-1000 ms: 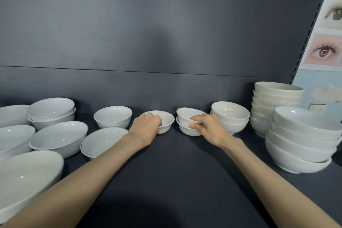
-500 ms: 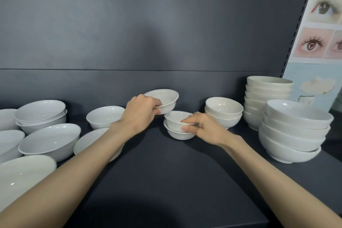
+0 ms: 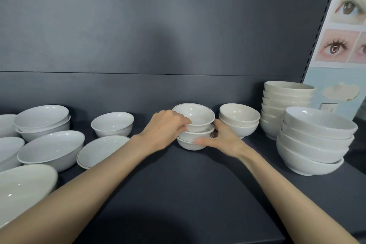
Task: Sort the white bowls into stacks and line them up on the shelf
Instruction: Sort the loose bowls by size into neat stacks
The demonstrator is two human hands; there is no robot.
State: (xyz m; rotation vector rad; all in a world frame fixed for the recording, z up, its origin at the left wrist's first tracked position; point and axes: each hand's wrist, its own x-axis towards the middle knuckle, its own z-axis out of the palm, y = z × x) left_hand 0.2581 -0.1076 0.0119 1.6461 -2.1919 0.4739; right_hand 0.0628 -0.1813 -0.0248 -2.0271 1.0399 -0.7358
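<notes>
My left hand [image 3: 165, 128] grips the rim of a small white bowl [image 3: 195, 114] that now sits on top of a small stack of two like bowls [image 3: 193, 139] in the middle of the dark shelf [image 3: 188, 194]. From the right, my right hand [image 3: 221, 140] cups the lower bowls of that stack with thumb and fingers. A pair of stacked small bowls [image 3: 239, 118] stands just to the right, apart from my hand.
At the right stand a tall stack of cream bowls [image 3: 285, 105] and a stack of wide white bowls [image 3: 315, 140]. At the left lie a single bowl [image 3: 112, 124], a shallow bowl [image 3: 101, 149], and several larger bowls [image 3: 51, 149], some nested.
My left hand lifted the small bowl from the shelf, carried it right and set it down onto the stack that my right hand holds.
</notes>
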